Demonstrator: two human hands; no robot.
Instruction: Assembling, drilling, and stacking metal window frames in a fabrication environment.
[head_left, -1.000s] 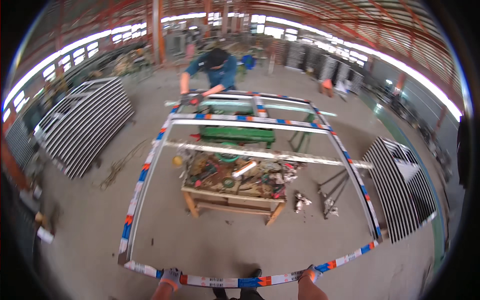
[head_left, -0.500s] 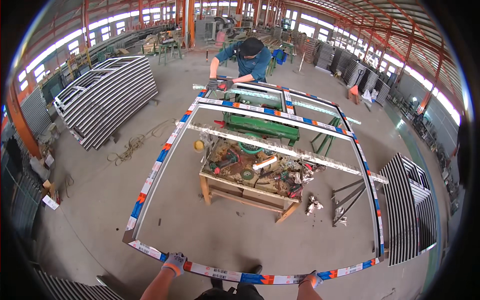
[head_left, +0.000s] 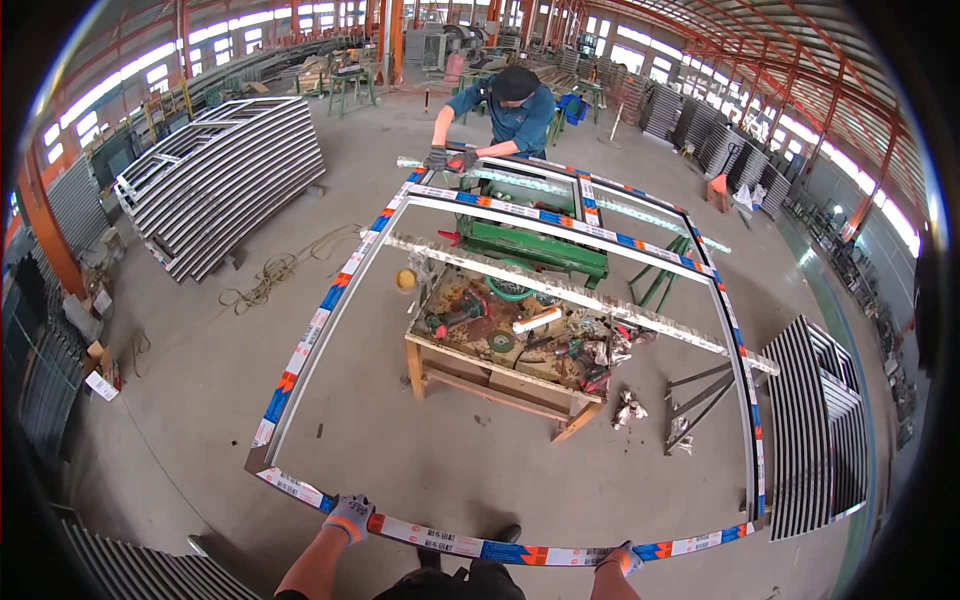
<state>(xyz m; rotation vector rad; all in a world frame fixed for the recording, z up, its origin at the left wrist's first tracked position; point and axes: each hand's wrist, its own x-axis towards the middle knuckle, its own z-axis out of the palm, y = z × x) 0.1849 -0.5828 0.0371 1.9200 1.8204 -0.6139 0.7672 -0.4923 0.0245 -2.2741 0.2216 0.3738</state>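
Observation:
A large rectangular window frame [head_left: 440, 541], wrapped in blue, orange and white protective film, spans the view. Its near rail is held by my left hand [head_left: 349, 516], in a grey glove with an orange cuff, fingers closed over it near the left corner. Farther right, my similarly gloved right hand [head_left: 622, 558] closes round the same rail. Two long white-wrapped support bars, a near one [head_left: 560, 294] and a far one [head_left: 510, 180], run crosswise beneath the frame. At the far left corner a co-worker [head_left: 515, 115] in a dark cap and blue shirt bends over, both gloved hands on the frame.
Below the frame's opening stands a wooden worktable [head_left: 500, 375] strewn with power tools, a white tube and scraps. Behind it is a green metal stand [head_left: 535, 250]. Stacked frames stand at left [head_left: 225, 185] and right [head_left: 805, 430]. A rope [head_left: 270, 280] lies on the floor.
The surroundings sit slightly lower and farther right in the view. My hands keep their hold on the near rail. The co-worker's hands stay at the far left corner.

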